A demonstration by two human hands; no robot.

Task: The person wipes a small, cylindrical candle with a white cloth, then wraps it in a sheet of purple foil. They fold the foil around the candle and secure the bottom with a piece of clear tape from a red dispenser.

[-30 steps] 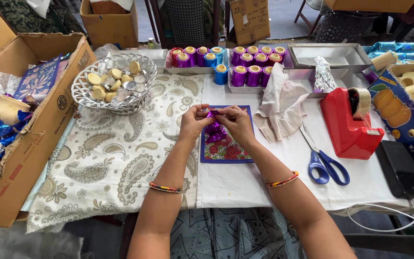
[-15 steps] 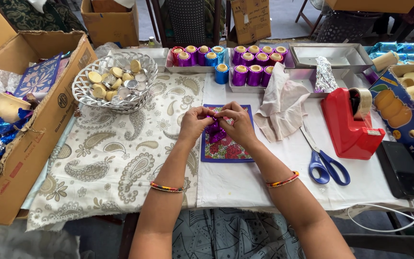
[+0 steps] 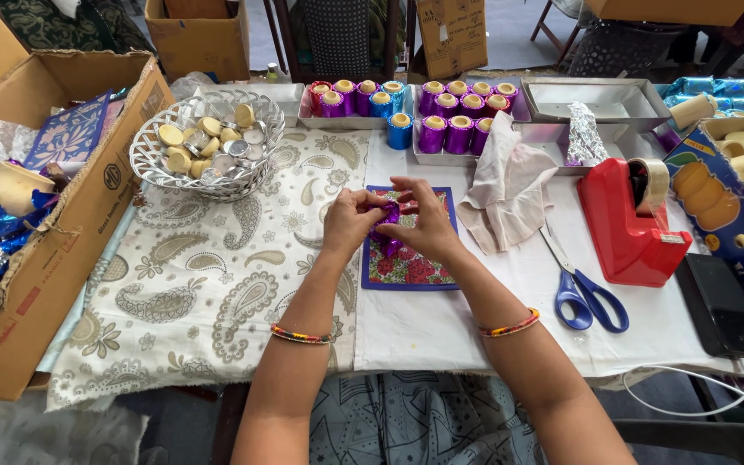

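From the head view we see both hands meeting over the middle of the table [image 3: 441,336]. The left hand [image 3: 350,222] and the right hand [image 3: 428,226] are drawn together, fingertips pinched on a small piece of purple foil [image 3: 387,215] held just above a floral mat [image 3: 408,258], likely so the mat catches whatever is being wrapped. What sits inside the foil we cannot tell.

Along the far edge stand trays of foil-wrapped cups [image 3: 458,129], purple, blue and red, with one blue cup [image 3: 400,131] standing loose in front of them. Toward the far left corner a white wire basket [image 3: 204,146] holds pale round pieces. A crumpled cloth [image 3: 505,185] lies just right of the mat, then blue-handled scissors [image 3: 592,297] and a red tape dispenser [image 3: 626,220] toward the right edge. An open cardboard box [image 3: 62,232] crowds the left edge. Nothing lies between the hands and the mat.
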